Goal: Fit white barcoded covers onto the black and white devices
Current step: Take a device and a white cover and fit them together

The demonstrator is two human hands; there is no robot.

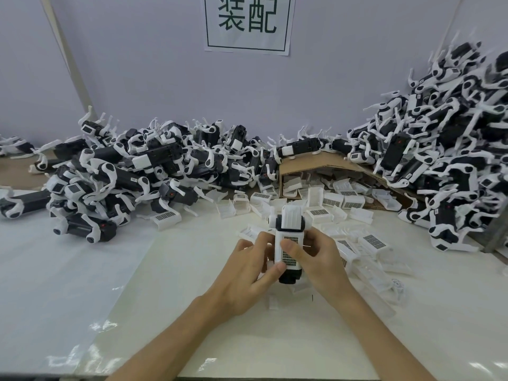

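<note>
I hold one black and white device [288, 224] upright over the middle of the table, a white barcoded cover [290, 250] lying on its near face. My left hand [247, 273] grips the device from the left, its thumb pressing the cover's lower edge. My right hand [316, 259] grips it from the right, thumb on the barcode. The device's black lower end [287, 279] shows beneath my fingers.
A big heap of devices [132, 174] covers the back left, and a taller heap [450, 160] fills the right. Loose white covers [338, 202] spill from a tipped cardboard box [299, 163] behind my hands. More covers [371, 243] lie to the right.
</note>
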